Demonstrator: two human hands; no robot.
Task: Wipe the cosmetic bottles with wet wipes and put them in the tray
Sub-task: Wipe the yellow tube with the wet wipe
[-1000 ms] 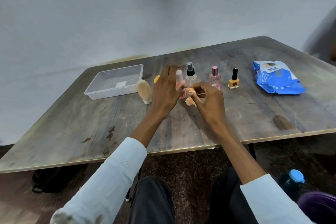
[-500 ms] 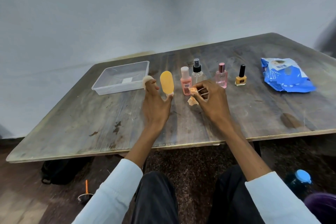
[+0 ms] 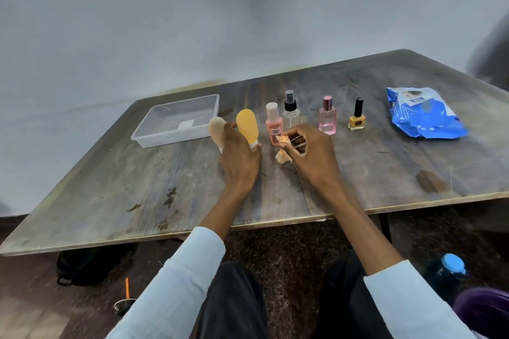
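the left hand [image 3: 239, 158] pinches the base of the upright yellow tube [image 3: 247, 126], beige tube [image 3: 217, 129] just behind its fingers. the right hand [image 3: 308, 151] pinches a crumpled wipe [image 3: 283, 146] beside the pink bottle [image 3: 273, 124]. the clear tray [image 3: 154, 136] sits farther left.

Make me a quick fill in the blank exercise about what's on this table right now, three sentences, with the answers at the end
1. The clear plastic tray at the table's far left holds ____ bottles so far.
2. The right hand pinches a crumpled ____ wipe.
3. The nail polish bottle with the black cap stands between the pink perfume bottle and the ____ pack of wet wipes.

Missing words: no; orange; blue
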